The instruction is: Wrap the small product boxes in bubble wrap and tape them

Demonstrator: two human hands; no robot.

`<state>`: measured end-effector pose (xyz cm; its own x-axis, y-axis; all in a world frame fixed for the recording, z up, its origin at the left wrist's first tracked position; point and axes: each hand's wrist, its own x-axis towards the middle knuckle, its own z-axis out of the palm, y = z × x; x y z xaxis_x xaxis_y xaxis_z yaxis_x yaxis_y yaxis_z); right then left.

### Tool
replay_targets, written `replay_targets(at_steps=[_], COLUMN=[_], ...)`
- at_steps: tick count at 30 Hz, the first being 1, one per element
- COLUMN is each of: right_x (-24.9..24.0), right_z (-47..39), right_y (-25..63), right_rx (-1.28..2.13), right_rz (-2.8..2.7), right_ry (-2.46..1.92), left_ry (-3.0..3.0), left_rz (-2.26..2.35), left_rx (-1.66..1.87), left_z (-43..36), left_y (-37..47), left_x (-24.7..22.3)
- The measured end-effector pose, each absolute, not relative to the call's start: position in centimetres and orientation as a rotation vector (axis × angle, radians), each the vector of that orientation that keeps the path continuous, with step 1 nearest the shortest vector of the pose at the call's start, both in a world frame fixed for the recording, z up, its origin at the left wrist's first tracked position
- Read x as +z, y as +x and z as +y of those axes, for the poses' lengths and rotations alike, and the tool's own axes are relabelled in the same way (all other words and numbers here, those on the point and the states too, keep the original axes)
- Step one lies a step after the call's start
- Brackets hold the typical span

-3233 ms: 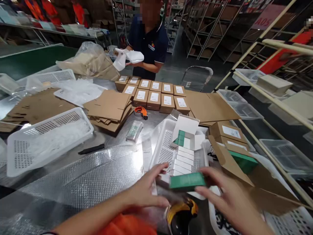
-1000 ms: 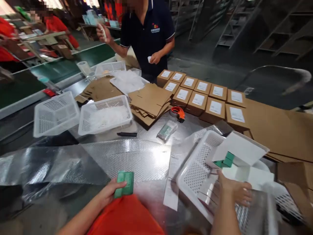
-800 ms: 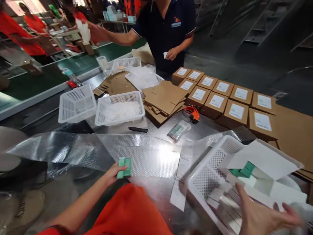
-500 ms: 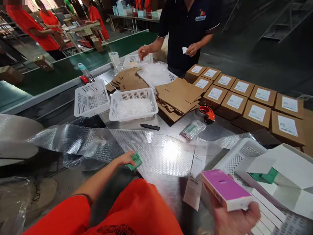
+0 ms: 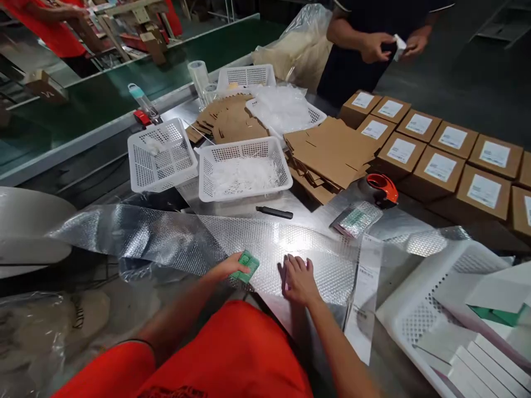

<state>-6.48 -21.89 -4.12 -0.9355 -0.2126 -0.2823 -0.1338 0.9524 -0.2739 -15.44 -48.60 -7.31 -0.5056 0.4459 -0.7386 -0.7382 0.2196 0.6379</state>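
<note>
My left hand (image 5: 226, 268) pinches a small flat green box (image 5: 246, 266), thumb on top, just over the near edge of the bubble wrap (image 5: 257, 235). My right hand (image 5: 301, 281) is closed over a flat purple box (image 5: 285, 281) lying on the wrap. Most of that box is hidden under the fingers; only pinkish edges show. The wrap stretches across the metal table and hangs off to the left. Right of my right hand lies a strip of printed labels (image 5: 365, 298). A bubble-wrapped packet (image 5: 357, 219) rests beyond it.
White baskets (image 5: 244, 193) stand behind the wrap beside flat cardboard (image 5: 332, 149). A black cutter (image 5: 274, 212) and an orange tape dispenser (image 5: 384, 189) lie nearer. Labelled cartons (image 5: 440, 166) fill the right. A basket of white boxes (image 5: 418, 320) sits front right. A co-worker (image 5: 369, 50) stands opposite.
My right hand has swung left from the basket side with the purple box and brought it down onto the bubble wrap. My left hand still holds the green box. The co-worker's hands have come together.
</note>
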Motion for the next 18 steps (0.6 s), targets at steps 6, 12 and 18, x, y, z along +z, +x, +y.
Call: replay_targets(at_steps=[6, 12, 18], right_x=[-6.7, -8.5, -8.9], right_z=[-21.5, -24.3, -25.8], right_y=[-5.1, -3.3, -3.9], right_rx=[-0.435, -0.733, -0.748], right_rz=[2.785, 2.915, 2.913], right_ry=[-0.005, 0.919, 1.091], left_ry=[-0.336, -0.368, -0.414], left_rz=[1.495, 1.503, 1.533], left_rx=[1.527, 1.522, 1.516], left_z=[-48.5, -48.2, -47.7], left_y=[-15.3, -15.5, -15.8], left_x=[-8.0, -7.8, -7.2])
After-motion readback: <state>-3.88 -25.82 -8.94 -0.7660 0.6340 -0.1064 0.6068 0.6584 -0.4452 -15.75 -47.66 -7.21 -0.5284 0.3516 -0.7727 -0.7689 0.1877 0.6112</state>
